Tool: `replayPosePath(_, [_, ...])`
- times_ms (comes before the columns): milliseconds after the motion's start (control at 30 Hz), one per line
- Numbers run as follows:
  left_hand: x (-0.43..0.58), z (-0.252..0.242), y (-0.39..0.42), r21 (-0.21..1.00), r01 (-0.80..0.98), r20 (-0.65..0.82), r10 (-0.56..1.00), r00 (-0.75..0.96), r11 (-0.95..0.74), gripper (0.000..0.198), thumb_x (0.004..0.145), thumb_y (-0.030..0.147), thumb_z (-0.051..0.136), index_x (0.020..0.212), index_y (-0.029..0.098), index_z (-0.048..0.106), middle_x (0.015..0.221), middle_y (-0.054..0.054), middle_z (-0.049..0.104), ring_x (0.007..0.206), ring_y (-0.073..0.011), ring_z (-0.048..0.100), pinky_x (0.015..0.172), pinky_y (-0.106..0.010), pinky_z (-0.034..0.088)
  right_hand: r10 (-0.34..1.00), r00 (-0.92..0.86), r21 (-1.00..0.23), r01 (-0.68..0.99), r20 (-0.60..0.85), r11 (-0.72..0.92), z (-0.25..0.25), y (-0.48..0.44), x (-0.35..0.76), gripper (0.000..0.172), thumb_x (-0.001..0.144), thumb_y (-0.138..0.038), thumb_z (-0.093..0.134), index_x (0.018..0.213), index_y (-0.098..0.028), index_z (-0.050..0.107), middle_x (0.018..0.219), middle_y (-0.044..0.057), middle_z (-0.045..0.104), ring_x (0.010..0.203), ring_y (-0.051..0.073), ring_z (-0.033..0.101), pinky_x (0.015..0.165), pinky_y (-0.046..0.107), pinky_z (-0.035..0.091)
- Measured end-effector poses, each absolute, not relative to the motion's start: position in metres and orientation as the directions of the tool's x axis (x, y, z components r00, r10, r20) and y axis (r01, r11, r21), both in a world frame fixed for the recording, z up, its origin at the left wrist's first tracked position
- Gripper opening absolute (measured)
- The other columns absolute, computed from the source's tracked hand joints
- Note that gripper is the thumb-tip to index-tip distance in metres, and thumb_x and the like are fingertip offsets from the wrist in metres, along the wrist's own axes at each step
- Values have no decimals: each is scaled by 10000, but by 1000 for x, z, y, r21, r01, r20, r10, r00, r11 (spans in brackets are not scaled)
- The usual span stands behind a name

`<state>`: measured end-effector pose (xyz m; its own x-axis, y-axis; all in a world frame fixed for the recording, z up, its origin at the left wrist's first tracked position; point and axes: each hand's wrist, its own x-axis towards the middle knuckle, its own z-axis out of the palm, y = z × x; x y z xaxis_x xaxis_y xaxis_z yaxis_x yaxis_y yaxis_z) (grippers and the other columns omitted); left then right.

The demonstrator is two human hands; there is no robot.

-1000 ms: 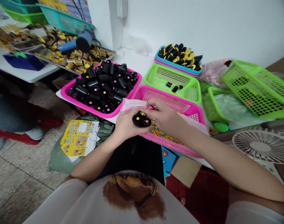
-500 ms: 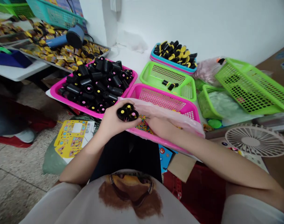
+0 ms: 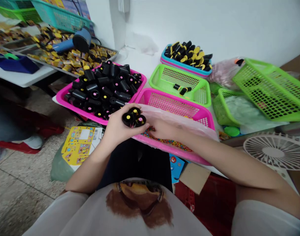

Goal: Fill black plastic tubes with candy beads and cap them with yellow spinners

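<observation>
My left hand (image 3: 117,126) is closed around a small bunch of black tubes (image 3: 133,117), their ends up, with yellow and pink dots showing in them. It hovers at the near left corner of a pink basket (image 3: 179,105) lined with a clear plastic bag (image 3: 184,123) of small coloured candies (image 3: 168,141). My right hand (image 3: 160,126) reaches into that bag over the candies, and the plastic partly hides its fingers. A pink tray (image 3: 66,98) heaped with more black tubes (image 3: 104,88) sits just to the left.
Behind stand a green basket (image 3: 201,95) holding a few capped tubes and a blue basket (image 3: 176,65) full of yellow-capped ones. Green baskets (image 3: 270,95) and a white fan (image 3: 275,150) are at right. A blue hair dryer (image 3: 71,42) lies on a tray of wrapped items at left.
My right hand has dropped from beside the tubes down into the candy bag. My left hand has shifted slightly left with the tubes. The view has also moved a little.
</observation>
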<state>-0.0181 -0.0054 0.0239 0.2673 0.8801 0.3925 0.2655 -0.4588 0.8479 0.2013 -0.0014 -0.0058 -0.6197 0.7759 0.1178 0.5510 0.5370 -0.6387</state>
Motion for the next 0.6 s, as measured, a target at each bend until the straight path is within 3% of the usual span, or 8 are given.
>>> replayPosePath(167, [-5, 23, -9, 852, 267, 373, 880, 295, -451, 473, 701, 365, 866, 1115, 217, 692, 1072, -15, 793, 984, -224, 758, 961, -353, 593, 808, -577, -732, 496, 124, 467, 11, -11, 217, 334, 917, -150, 664, 1230, -246, 733, 1325, 51, 760, 1201, 237, 715, 1078, 451, 573])
replayPosePath(367, [12, 22, -14, 859, 247, 337, 860, 384, -448, 383, 707, 319, 845, 1054, 217, 720, 1014, -11, 816, 927, -220, 771, 886, -347, 612, 930, -346, -854, 438, 127, 279, 28, -19, 235, 365, 891, -155, 629, 1219, -259, 750, 1125, 39, 818, 1016, 219, 788, 957, 435, 638])
replayPosePath(467, [17, 21, -12, 847, 293, 315, 863, 395, -443, 403, 695, 307, 850, 1074, 228, 739, 1026, -12, 824, 954, -238, 778, 863, -350, 620, 935, -280, -770, 540, 218, 341, 47, -20, 231, 320, 886, -169, 653, 1174, -252, 766, 1036, 37, 822, 953, 223, 786, 909, 422, 648])
replayPosePath(600, [21, 21, -9, 837, 371, 270, 892, 363, -403, 498, 669, 335, 855, 1138, 210, 746, 1004, -38, 826, 958, -274, 783, 813, -363, 621, 811, -401, -518, 627, 426, 582, 65, -24, 214, 350, 920, -97, 556, 1161, -239, 766, 1128, 50, 797, 1047, 227, 747, 960, 412, 621])
